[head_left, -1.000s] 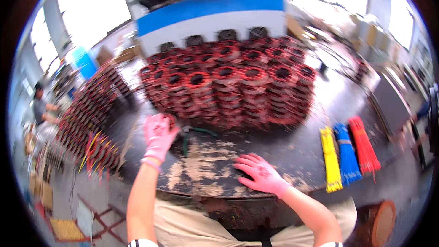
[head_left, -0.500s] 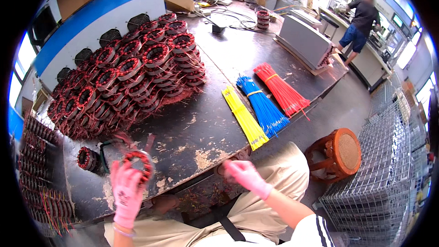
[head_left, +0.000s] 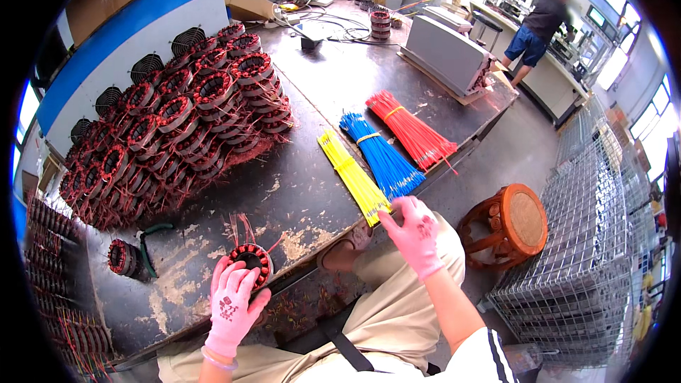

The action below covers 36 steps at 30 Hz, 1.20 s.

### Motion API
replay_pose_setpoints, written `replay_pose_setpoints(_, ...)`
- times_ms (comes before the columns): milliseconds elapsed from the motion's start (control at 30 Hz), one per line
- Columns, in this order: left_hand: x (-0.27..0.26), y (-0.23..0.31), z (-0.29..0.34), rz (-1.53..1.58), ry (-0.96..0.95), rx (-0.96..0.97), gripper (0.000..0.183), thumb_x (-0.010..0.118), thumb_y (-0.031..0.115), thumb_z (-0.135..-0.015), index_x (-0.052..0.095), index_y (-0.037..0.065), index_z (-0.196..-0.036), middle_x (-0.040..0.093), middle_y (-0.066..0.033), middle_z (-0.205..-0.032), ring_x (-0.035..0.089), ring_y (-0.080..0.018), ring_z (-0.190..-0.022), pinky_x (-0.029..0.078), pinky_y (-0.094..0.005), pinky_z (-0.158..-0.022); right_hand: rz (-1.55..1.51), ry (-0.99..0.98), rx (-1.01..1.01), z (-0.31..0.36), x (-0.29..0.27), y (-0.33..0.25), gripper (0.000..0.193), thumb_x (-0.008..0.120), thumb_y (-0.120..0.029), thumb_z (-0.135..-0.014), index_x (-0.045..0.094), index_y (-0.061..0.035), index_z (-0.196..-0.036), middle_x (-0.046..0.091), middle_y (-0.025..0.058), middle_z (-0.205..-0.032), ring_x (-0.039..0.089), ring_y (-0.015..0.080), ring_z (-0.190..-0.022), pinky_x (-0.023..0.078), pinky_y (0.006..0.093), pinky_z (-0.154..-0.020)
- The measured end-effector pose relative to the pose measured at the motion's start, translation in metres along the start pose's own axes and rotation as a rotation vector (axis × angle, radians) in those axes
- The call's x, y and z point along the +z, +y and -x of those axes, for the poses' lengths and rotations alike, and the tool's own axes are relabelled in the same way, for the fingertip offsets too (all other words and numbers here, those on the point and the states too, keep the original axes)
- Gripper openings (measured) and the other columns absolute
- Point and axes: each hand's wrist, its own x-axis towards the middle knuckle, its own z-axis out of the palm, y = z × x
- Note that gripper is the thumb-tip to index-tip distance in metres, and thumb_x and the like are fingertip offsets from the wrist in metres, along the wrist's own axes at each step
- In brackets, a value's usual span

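My left hand [head_left: 232,304], in a pink glove, grips a round copper-wound stator coil [head_left: 250,258] standing at the near edge of the dark worktable [head_left: 312,170]. My right hand [head_left: 415,230], also in a pink glove, reaches to the near tip of a yellow bundle of thin wires [head_left: 352,174] and touches it. Beside the yellow bundle lie a blue bundle [head_left: 379,152] and a red bundle [head_left: 411,128].
A large heap of wound stator coils [head_left: 177,120] covers the table's left. A single coil [head_left: 123,257] and green-handled pliers [head_left: 147,248] lie near my left hand. A round wooden stool [head_left: 507,223] and wire-mesh cages [head_left: 589,241] stand right. Another person [head_left: 539,25] works far back.
The view has swung right. My left hand has taken hold of a coil at the table edge. My right hand has moved from the table to the yellow bundle's tip.
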Motion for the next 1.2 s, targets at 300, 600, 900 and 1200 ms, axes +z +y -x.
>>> replay_pose_setpoints(300, 0.007, 0.001, 0.001, 0.013, 0.097, 0.010, 0.041, 0.081, 0.019, -0.075, 0.066, 0.010, -0.112, 0.063, -0.0096, -0.106, 0.060, -0.0344, -0.113, 0.041, -0.0546, -0.112, 0.277, -0.241, -0.029, -0.025, 0.012, -0.004, 0.022, 0.068, -0.032, -0.091, 0.062, -0.0110, -0.091, 0.067, 0.0079, -0.088, 0.069, 0.0292, -0.084, 0.055, 0.0434, -0.070)
replay_pose_setpoints(600, 0.017, 0.002, -0.001, 0.072, 0.128, -0.008, 0.043, 0.083, 0.018, -0.072, 0.068, 0.010, -0.111, 0.063, -0.0093, -0.106, 0.058, -0.0342, -0.114, 0.039, -0.0559, -0.114, 0.151, -0.167, -0.008, -0.021, -0.008, 0.005, 0.016, 0.070, -0.024, -0.091, 0.063, -0.0098, -0.096, 0.070, 0.0110, -0.088, 0.069, 0.0324, -0.084, 0.053, 0.0445, -0.070)
replay_pose_setpoints(900, -0.013, -0.013, 0.030, 0.077, 0.114, 0.002, 0.051, 0.087, 0.020, -0.068, 0.066, 0.011, -0.114, 0.063, -0.0075, -0.109, 0.062, -0.0312, -0.113, 0.042, -0.0563, -0.112, -0.516, 0.014, 0.363, 0.038, -0.085, -0.048, 0.007, 0.071, 0.001, -0.088, 0.067, -0.0039, -0.088, 0.061, -0.0023, -0.070, 0.053, 0.0028, -0.063, 0.043, 0.0215, -0.058)
replay_pose_setpoints(1200, -0.056, 0.029, 0.000, -0.285, 0.379, 0.389, 0.030, 0.082, 0.021, -0.078, 0.068, 0.018, -0.104, 0.062, -0.0013, -0.110, 0.062, -0.0252, -0.105, 0.052, -0.0531, -0.099, -0.974, -0.780, -0.080, 0.048, -0.037, -0.182, 0.013, 0.074, -0.009, -0.091, 0.071, -0.0030, -0.103, 0.069, 0.0045, -0.083, 0.062, 0.0086, -0.073, 0.048, 0.0253, -0.061)
